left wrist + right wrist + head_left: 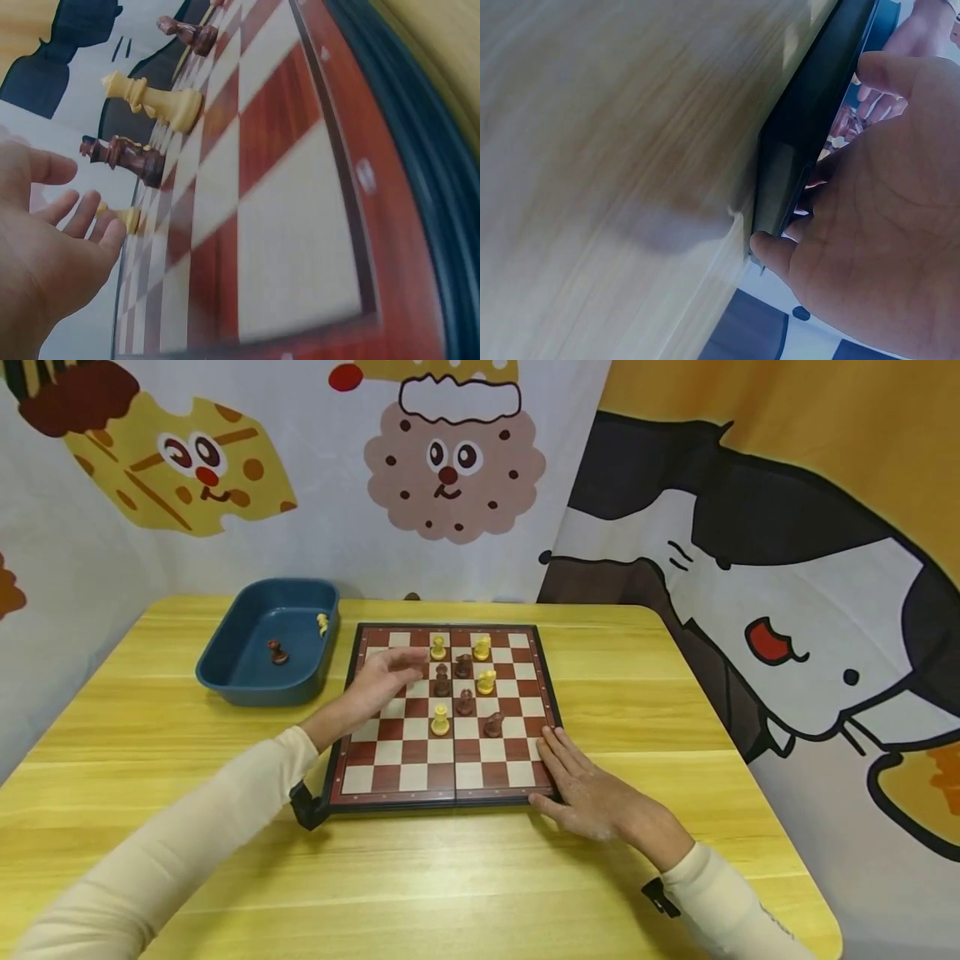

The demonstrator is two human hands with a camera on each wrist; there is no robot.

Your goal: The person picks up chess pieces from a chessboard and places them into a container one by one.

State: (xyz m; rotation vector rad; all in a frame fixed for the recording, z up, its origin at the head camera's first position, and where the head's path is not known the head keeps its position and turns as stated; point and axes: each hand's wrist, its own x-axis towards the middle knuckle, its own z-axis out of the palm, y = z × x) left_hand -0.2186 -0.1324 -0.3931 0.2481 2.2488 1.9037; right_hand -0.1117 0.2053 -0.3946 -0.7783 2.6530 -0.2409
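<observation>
My left hand (384,680) hovers over the left half of a red-and-white chessboard (426,775), fingers loosely bent and holding nothing. Just beyond its fingertips are a dark crowned chess piece (442,683) and a yellow pawn (438,649). In the left wrist view, a yellow crowned piece (161,103) stands nearer the camera than the dark one. My right hand (588,789) rests along the board's right edge near the front corner, fingers extended on the rim. Yellow knights (486,683) and several dark pieces, including a dark knight (493,724), stand on the right half.
A blue bin (262,693) sits on the wooden table (495,885) left of the board. Inside it lie a dark chess piece (277,652) and a small yellow piece (322,624). A cartoon-printed curtain (315,552) hangs behind the table.
</observation>
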